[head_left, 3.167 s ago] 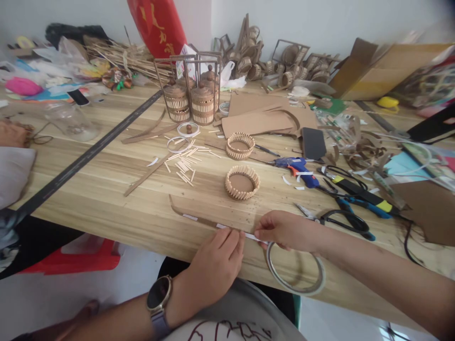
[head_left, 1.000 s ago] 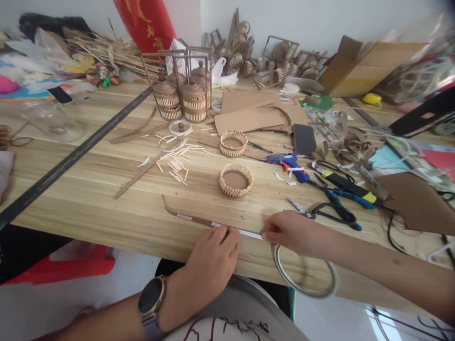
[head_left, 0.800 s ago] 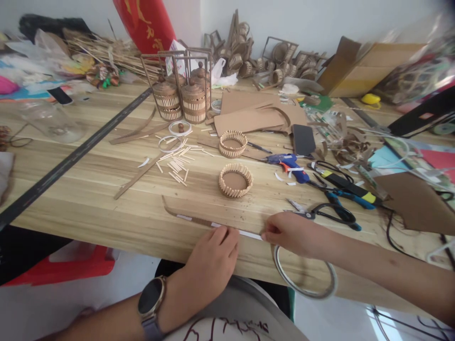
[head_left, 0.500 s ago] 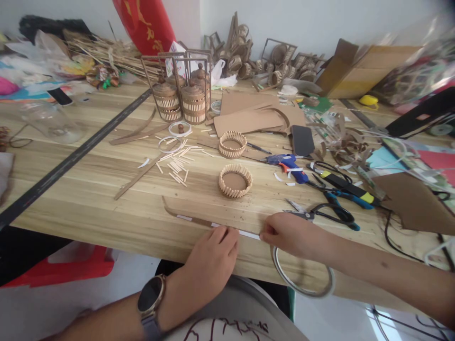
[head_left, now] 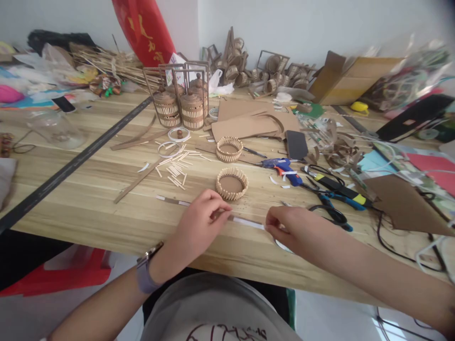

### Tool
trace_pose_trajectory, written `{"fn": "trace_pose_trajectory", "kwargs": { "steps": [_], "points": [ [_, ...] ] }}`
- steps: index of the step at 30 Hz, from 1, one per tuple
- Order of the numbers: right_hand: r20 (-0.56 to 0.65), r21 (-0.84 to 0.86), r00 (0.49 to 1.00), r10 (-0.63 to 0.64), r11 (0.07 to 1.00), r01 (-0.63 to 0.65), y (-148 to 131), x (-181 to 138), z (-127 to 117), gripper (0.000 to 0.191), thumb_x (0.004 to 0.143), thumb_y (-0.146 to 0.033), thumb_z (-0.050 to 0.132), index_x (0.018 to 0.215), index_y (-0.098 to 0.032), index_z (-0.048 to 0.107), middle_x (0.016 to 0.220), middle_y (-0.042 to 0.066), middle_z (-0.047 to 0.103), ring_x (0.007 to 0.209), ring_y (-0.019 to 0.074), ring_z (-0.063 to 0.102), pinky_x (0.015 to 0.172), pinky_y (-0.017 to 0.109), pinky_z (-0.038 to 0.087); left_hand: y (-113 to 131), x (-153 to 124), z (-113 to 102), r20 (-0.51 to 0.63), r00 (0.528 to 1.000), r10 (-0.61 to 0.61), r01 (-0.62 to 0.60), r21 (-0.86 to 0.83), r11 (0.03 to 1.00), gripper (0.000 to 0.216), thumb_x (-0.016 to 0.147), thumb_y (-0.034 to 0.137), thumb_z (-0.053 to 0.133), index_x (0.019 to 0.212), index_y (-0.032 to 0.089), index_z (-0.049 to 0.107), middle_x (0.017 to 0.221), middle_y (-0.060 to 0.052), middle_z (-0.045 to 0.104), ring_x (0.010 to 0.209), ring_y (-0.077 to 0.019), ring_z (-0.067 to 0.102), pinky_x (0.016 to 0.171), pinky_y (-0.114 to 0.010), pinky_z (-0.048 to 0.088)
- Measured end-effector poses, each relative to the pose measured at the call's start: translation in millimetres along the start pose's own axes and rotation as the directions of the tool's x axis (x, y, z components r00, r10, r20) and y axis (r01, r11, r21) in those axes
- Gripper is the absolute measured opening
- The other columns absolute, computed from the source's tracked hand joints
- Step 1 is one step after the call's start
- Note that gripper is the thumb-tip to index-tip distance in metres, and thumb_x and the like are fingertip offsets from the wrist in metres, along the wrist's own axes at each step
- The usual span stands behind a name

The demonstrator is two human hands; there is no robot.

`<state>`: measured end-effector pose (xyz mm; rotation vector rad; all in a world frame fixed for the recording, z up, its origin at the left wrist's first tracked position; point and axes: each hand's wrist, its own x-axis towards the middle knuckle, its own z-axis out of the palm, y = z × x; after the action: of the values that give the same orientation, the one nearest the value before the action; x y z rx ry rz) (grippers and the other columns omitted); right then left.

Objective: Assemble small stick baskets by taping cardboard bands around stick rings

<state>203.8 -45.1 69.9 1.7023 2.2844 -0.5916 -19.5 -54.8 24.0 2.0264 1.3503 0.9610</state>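
Observation:
A thin brown cardboard strip (head_left: 173,201) with white tape pieces along it runs across the front of the table. My left hand (head_left: 204,222) pinches the strip near its middle, hiding part of it. At the strip's right end, by a long white tape piece (head_left: 249,223), the fingers of my right hand (head_left: 284,225) are closed. Under my right hand a tape roll (head_left: 284,247) shows only in part. Just beyond my left hand sits a round cardboard base ringed with short sticks (head_left: 232,184), and a similar ring (head_left: 229,149) lies behind it.
Loose short sticks (head_left: 177,169) lie at centre left. To the right are a blue glue gun (head_left: 284,169), black-handled scissors (head_left: 330,214) and a yellow-black cutter (head_left: 339,188). Lidded stick containers in frames (head_left: 192,111) stand farther back, near cardboard sheets (head_left: 245,124).
Both hands have shifted, my left hand away from my body with the strip. The strip now lies closer to the front ring. My right hand and forearm now cover most of the tape roll.

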Motion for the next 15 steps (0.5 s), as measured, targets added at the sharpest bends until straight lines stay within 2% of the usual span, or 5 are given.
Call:
{"fn": "trace_pose_trajectory", "kwargs": {
  "steps": [2, 5, 9, 12, 15],
  "points": [
    [-0.021, -0.012, 1.000, -0.010, 1.000, 0.010, 1.6, -0.2, 0.6, 0.019, 0.089, -0.023, 0.047, 0.078, -0.019, 0.062, 0.078, 0.006, 0.070, 0.065, 0.0184, 0.061, 0.057, 0.027, 0.034, -0.2, 3.2, -5.3, -0.022, 0.998, -0.067, 0.066, -0.028, 0.997, 0.012, 0.087, 0.016, 0.058, 0.088, 0.018, 0.069, 0.092, -0.002, 0.062, 0.073, -0.0123, 0.059, 0.066, -0.025, 0.051],
    [-0.037, -0.025, 0.999, -0.009, 1.000, 0.008, -1.1, -0.8, 0.6, 0.019, 0.089, -0.021, 0.047, 0.078, -0.019, 0.062, 0.080, 0.006, 0.071, 0.067, 0.0189, 0.062, 0.058, 0.028, 0.035, 4.2, 5.4, -5.8, -0.019, 1.000, 0.019, -0.018, 0.074, 0.997, 0.014, 0.088, 0.021, 0.058, 0.093, 0.018, 0.071, 0.096, -0.004, 0.066, 0.090, -0.0179, 0.058, 0.082, -0.033, 0.051],
    [-0.054, -0.082, 0.998, -0.021, 0.997, 0.016, -12.6, -2.0, -1.8, 0.020, 0.090, -0.018, 0.045, 0.079, -0.018, 0.061, 0.082, 0.007, 0.071, 0.070, 0.0197, 0.065, 0.059, 0.028, 0.036, 18.4, 9.5, 7.2, 0.219, 0.958, 0.183, -0.222, 0.171, 0.960, 0.017, 0.089, 0.024, 0.060, 0.096, 0.018, 0.073, 0.093, -0.005, 0.070, 0.100, -0.0233, 0.054, 0.091, -0.040, 0.047],
    [-0.032, -0.144, 0.999, -0.011, 0.989, 0.006, -20.8, -3.3, -3.8, 0.021, 0.093, -0.017, 0.044, 0.082, -0.017, 0.062, 0.086, 0.008, 0.071, 0.076, 0.0216, 0.067, 0.060, 0.028, 0.037, 28.4, 15.3, 17.0, 0.346, 0.923, 0.166, -0.247, 0.207, 0.947, 0.017, 0.088, 0.019, 0.058, 0.090, 0.018, 0.075, 0.086, -0.004, 0.072, 0.095, -0.0233, 0.054, 0.091, -0.040, 0.045],
    [-0.014, -0.202, 1.000, -0.014, 0.979, 0.010, -24.8, -4.6, -4.2, 0.019, 0.093, -0.012, 0.046, 0.086, -0.017, 0.063, 0.089, 0.008, 0.069, 0.079, 0.0225, 0.068, 0.059, 0.028, 0.036, 32.1, 19.7, 22.7, 0.388, 0.911, 0.139, -0.243, 0.233, 0.942, 0.020, 0.087, 0.016, 0.055, 0.078, 0.017, 0.074, 0.075, -0.004, 0.071, 0.088, -0.0222, 0.053, 0.087, -0.037, 0.045]
  ]
}}
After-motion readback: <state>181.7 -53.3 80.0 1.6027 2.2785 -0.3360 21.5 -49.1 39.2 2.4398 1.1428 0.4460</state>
